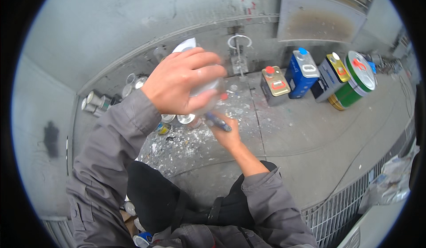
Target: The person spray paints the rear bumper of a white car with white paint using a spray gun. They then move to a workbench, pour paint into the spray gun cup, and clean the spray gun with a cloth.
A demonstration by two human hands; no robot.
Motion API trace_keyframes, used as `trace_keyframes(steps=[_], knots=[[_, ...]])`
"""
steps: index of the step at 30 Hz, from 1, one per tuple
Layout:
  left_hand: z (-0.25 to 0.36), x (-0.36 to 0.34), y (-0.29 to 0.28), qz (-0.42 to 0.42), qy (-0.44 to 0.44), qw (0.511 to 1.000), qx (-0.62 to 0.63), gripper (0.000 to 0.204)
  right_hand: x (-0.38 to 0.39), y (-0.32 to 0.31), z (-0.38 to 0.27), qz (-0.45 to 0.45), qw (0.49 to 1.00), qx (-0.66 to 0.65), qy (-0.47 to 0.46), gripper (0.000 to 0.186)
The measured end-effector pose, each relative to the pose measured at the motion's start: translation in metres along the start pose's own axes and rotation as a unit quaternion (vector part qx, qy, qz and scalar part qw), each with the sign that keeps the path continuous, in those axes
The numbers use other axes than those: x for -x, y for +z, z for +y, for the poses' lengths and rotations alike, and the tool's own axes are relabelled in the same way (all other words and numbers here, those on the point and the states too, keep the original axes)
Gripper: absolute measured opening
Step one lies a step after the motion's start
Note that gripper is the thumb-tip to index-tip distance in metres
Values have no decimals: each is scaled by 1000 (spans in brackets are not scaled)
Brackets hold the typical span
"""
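Note:
In the middle of the view my left hand [182, 77] is raised, its fingers curled over a blurred translucent container [207, 88] that it largely hides; a small red piece [224, 96] shows beside it. Just below, my right hand [227, 133] grips a slim blue-and-grey tool [218, 121], whose upper end is partly hidden by the left hand and container. Small round metal cans [185, 119] and a yellow-labelled tin [163, 129] sit on the paint-spattered floor [164, 152] behind and below my hands.
Four solvent cans stand at right: grey red-capped [275, 88], blue [301, 77], dark yellow-topped [328, 81], green drum [350, 81]. Stacked pots [93, 99] line the left. A grey wall [111, 35] with a ring holder [239, 40] rises behind. A metal grate [328, 212] lies lower right.

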State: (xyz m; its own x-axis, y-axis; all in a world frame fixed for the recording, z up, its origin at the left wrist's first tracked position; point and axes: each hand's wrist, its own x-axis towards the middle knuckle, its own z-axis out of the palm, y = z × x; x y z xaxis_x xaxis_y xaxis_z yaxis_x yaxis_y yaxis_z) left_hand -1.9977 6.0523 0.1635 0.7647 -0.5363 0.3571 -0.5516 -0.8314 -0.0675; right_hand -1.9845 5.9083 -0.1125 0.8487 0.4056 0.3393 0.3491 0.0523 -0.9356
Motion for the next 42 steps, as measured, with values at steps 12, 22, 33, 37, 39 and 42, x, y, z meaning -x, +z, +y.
trace_keyframes(steps=[12, 22, 33, 37, 39, 42], knots=[[-27, 103, -10, -23, -378, 922, -74, 59, 8, 122, 11, -55, 997, 53, -32, 55], [-39, 109, -51, -38, -602, 795, 61, 75, 16, 131, 29, -83, 994, 62, -28, 56], [39, 323, 122, 288, -533, 311, 732, 70, 0, 34, 53, -68, 981, 97, -156, 46], [74, 374, 216, 176, -633, 161, 737, 76, 13, 16, 59, -58, 972, 178, -142, 40], [70, 380, 249, 128, -669, 163, 714, 77, 18, 17, 54, -40, 976, 165, -139, 38], [47, 380, 279, 98, -654, 201, 723, 77, 18, 33, 34, -38, 983, 155, -96, 32]])
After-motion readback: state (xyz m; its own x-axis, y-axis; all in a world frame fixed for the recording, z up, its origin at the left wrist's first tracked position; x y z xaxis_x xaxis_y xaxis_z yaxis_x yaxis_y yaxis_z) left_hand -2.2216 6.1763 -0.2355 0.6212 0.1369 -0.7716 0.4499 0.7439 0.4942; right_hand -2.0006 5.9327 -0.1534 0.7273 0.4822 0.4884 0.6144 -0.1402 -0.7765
